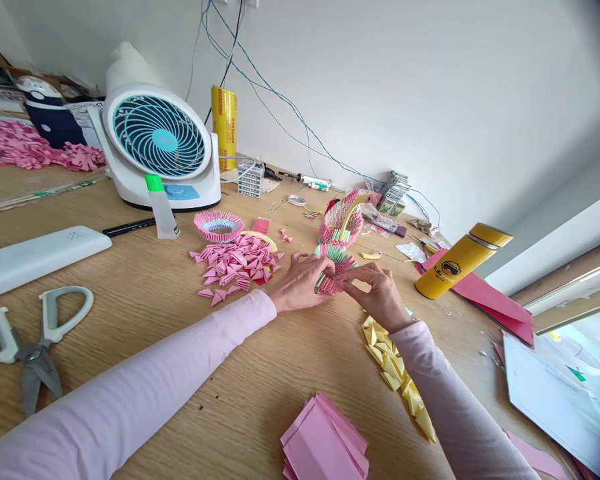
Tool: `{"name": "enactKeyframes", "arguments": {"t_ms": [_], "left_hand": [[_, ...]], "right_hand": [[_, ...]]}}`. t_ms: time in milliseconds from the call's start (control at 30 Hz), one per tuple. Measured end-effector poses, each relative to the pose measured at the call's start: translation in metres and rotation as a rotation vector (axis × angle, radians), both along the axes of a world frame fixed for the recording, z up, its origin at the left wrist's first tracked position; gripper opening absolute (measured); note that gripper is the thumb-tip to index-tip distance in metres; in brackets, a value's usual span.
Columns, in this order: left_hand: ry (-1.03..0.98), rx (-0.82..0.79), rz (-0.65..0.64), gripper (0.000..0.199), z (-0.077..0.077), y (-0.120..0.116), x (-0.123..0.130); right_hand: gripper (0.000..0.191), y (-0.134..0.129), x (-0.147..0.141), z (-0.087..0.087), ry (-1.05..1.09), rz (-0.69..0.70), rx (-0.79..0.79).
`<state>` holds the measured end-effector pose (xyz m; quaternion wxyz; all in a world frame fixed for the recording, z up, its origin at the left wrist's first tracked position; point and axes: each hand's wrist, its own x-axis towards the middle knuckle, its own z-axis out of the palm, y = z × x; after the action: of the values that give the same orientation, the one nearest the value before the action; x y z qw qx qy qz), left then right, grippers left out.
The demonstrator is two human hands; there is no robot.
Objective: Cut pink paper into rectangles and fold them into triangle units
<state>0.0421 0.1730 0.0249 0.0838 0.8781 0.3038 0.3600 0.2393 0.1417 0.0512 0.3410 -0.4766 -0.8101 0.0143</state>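
My left hand (304,280) is closed around the left side of a round 3D origami piece (336,253), built from pink and green folded paper units. At its right edge, the thumb and fingers of my right hand (373,288) are pinched together; what sits between those fingertips is too small to make out. Just behind stands a pink origami swan (339,230) with a yellow neck. To the left lies a heap of pink folded triangles (235,261). Yellow folded triangles (394,367) spread under and beside my right forearm.
Pink paper sheets (325,443) are stacked in front. Scissors (35,360), a white fan (160,140), a glue bottle (163,210) and a pink origami ring (219,227) are on the left. A yellow thermos (460,260) stands right, near red paper (500,307).
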Motion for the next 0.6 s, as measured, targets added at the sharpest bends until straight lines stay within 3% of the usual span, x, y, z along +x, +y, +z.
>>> {"name": "enactKeyframes", "arguments": {"t_ms": [267, 600], "left_hand": [[-0.015, 0.013, -0.016, 0.030, -0.0035, 0.0036, 0.0009], [-0.004, -0.032, -0.043, 0.030, -0.0027, 0.0052, -0.0002]], "right_hand": [[0.009, 0.0024, 0.0002, -0.0030, -0.108, 0.001, 0.103], [0.010, 0.0027, -0.0005, 0.0020, -0.160, 0.003, 0.041]]}}
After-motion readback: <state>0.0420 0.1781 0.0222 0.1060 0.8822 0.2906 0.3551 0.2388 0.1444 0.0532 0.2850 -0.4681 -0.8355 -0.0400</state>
